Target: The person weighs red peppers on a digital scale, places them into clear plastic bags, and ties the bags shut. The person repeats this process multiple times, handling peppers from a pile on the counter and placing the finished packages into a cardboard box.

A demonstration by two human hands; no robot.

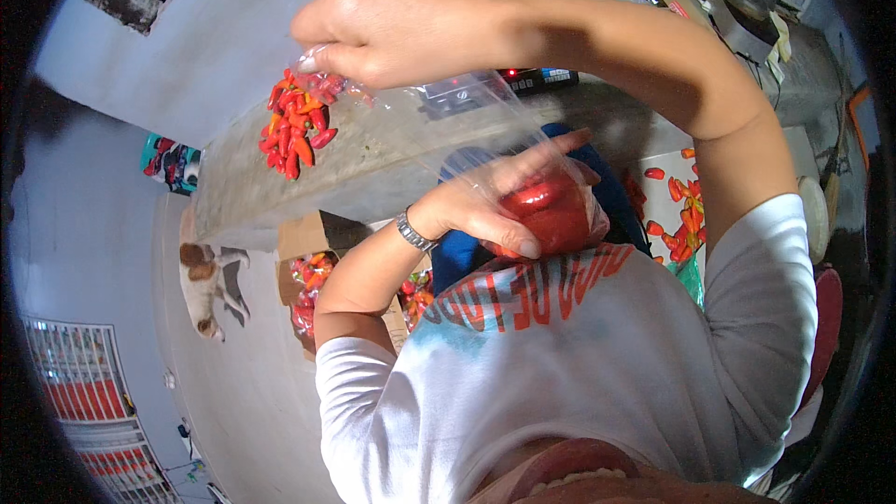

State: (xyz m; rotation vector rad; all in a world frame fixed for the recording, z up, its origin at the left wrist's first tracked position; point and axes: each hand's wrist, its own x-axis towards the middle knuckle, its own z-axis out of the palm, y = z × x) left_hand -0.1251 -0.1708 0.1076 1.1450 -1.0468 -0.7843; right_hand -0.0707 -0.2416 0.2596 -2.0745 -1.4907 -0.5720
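Note:
A clear plastic bag [420,127] is stretched between my two hands. Red peppers [549,206] fill its lower end, close against my shirt. My left hand [507,185], with a metal watch [414,231] on the wrist, holds that filled end, thumb and fingers spread around it. Higher up, my right hand [378,28] pinches the other end of the plastic, drawn out towards the upper left. Just below and beyond this hand lies a pile of small red and orange peppers [294,126] on the concrete counter [364,154].
A digital scale [539,80] stands on the counter. Cardboard boxes [301,234] with bagged peppers [308,283] sit on the floor at left, near a white and brown dog [199,287]. More loose peppers [682,224] lie at right, beside green plastic [689,280].

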